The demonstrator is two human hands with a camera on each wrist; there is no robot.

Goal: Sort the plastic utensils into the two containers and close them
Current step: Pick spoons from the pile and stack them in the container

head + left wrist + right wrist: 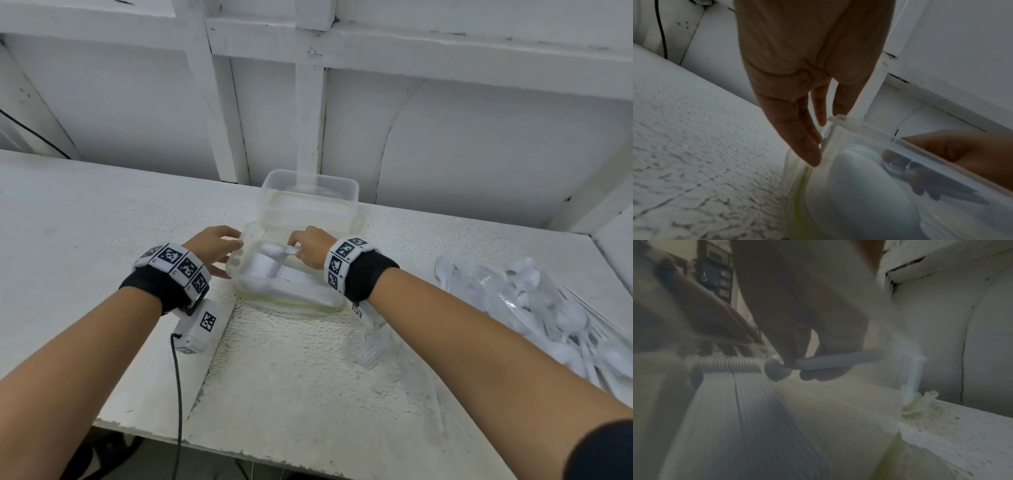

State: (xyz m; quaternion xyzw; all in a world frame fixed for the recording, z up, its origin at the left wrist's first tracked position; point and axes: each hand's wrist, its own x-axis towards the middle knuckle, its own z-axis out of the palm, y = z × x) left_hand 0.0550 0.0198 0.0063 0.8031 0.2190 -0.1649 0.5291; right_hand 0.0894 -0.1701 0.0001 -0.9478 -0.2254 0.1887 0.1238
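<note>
On the white desk (102, 212) sits a clear box (253, 291) with a row of white spoons (274, 274) inside. Over the box, the right hand (310, 248) pinches one spoon (279, 250) by its handle. With straight fingers, the left hand (215, 245) touches the box's left wall. More spoons in a bag (548, 308) lie far right.

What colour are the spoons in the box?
White. The stacked spoons show best in the head view, inside the clear container.

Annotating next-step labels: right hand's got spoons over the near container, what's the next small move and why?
Probably lower the held spoons beside the stacked row and release: right hand grips them inside the near container, while left hand steadies its rim.
</note>
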